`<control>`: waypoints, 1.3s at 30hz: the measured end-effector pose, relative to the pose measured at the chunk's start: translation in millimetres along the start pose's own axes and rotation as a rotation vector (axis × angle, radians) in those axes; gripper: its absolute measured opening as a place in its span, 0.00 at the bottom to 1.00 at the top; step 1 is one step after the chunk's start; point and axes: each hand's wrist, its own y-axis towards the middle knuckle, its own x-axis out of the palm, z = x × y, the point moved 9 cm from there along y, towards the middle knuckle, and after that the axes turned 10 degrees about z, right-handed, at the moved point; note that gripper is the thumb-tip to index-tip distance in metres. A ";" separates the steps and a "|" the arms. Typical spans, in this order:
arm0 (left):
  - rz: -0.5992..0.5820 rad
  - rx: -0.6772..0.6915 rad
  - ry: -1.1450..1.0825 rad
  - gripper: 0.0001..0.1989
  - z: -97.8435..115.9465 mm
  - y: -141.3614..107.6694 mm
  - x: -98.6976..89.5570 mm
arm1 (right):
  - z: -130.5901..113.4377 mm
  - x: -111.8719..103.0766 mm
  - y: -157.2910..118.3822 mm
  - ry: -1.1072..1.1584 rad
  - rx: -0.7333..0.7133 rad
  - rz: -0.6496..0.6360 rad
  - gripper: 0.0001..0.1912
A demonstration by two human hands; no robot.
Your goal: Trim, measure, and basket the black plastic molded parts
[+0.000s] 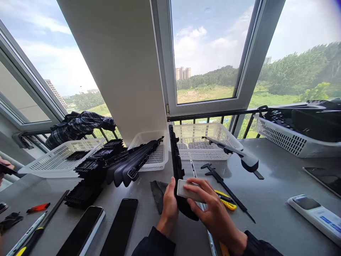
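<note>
My left hand (169, 208) is closed around the lower end of a long black plastic trim piece (175, 154), which stands up away from me toward the baskets. In my right hand (211, 209) is a pale grey rectangular block (189, 191), held flat between thumb and fingers. The block lies over the wide lower end of the trim and seems to touch it. A dark cloth (158, 193) is just left of my left hand. Right of my right hand lie a yellow utility knife (226, 201) and a black caliper (226, 188).
White baskets (231, 140) line the window side. A grey-black trim piece (237, 153) leans on one; several dark trims (133, 161) and stacked black parts (86, 188) sit left. Phones (119, 227), a white handheld device (317, 217) and a screwdriver (32, 238) lie around. Another person's hand (6, 165) shows far left.
</note>
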 end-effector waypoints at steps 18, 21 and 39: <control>0.063 0.053 -0.028 0.22 3.6 -2.6 -4.9 | 13.5 -6.5 6.4 0.092 0.093 0.023 0.12; -0.022 0.003 -0.103 0.22 1.5 -4.5 3.4 | 14.5 -6.6 7.3 0.093 0.106 0.015 0.12; -0.365 -0.043 0.135 0.24 -1.8 -25.2 39.2 | 19.6 -29.7 11.6 0.031 0.072 0.211 0.12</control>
